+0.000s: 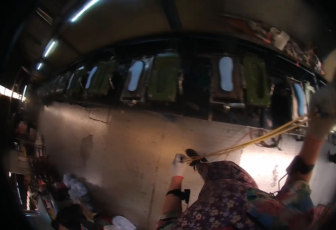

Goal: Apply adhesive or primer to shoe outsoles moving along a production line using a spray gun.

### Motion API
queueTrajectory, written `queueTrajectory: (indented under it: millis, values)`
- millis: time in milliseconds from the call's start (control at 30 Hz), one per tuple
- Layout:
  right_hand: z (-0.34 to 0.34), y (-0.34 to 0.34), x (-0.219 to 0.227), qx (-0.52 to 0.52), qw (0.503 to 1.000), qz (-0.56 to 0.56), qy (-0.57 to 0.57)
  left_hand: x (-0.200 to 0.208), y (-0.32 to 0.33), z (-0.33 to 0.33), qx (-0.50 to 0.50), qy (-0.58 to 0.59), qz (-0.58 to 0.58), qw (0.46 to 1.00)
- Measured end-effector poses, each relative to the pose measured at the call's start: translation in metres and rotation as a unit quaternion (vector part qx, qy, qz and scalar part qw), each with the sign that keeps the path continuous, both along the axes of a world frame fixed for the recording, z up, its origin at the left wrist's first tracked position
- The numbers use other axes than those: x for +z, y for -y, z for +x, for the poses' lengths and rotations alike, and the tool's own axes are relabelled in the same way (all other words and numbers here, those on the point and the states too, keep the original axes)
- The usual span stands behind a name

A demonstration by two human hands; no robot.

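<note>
Long thin yellow strips (248,145) stretch taut in a slant between my two gloved hands. My left hand (178,165), in a white glove, is closed around their lower end, low over the floor and close to the patterned apron on my body. Raised at the far right, my right hand (326,102) is smeared by motion, and the strips run into its grip. Near it stands an opened mould with a light blue sole-shaped piece (300,99). A dark shape shows above this hand, too blurred to name.
Across the front runs a dark row of opened moulds, with blue sole-shaped pieces (226,74) beside green mould halves (257,80). Cluttered items (281,40) lie on a shelf behind. White bundles (75,187) are heaped at lower left. Reddish cords (266,140) hang below the row.
</note>
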State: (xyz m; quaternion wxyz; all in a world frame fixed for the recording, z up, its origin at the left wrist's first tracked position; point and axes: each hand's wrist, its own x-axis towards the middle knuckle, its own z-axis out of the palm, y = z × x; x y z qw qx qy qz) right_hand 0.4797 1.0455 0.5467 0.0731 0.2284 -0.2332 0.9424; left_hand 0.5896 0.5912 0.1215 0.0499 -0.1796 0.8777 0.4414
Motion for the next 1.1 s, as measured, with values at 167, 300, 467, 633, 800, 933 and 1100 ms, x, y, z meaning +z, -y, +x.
queueTrajectory:
  millis: [167, 300, 467, 633, 800, 933, 1100]
  values:
    - [-0.089, 0.154, 0.018, 0.096, 0.992, -0.059, 0.047, -0.015, 0.151, -0.036, 0.316, 0.035, 0.226, 0.921]
    - [-0.192, 0.262, -0.03, -0.089, 0.989, 0.108, 0.049, 0.043, 0.285, -0.083, 0.484, -0.091, 0.481, 0.725]
    - [-0.269, 0.473, -0.042, 0.034, 0.995, 0.088, 0.031, 0.138, 0.49, -0.017, 0.403, -0.365, 0.534, 0.647]
    - [-0.285, 0.637, -0.034, 0.132, 0.991, -0.002, 0.022, 0.255, 0.667, 0.01, 0.371, -0.464, 0.38, 0.709]
    - [-0.322, 0.8, -0.021, 0.232, 0.972, 0.005, 0.02, 0.298, 0.838, -0.049, 0.473, -0.365, 0.134, 0.791]
    - [-0.335, 0.908, -0.042, 0.261, 0.95, -0.113, 0.129, 0.225, 0.957, -0.132, 0.285, -0.206, 0.082, 0.933]
    - [-0.371, 1.015, -0.144, 0.235, 0.919, -0.23, 0.217, 0.196, 1.049, -0.306, -0.037, -0.018, 0.098, 0.994]
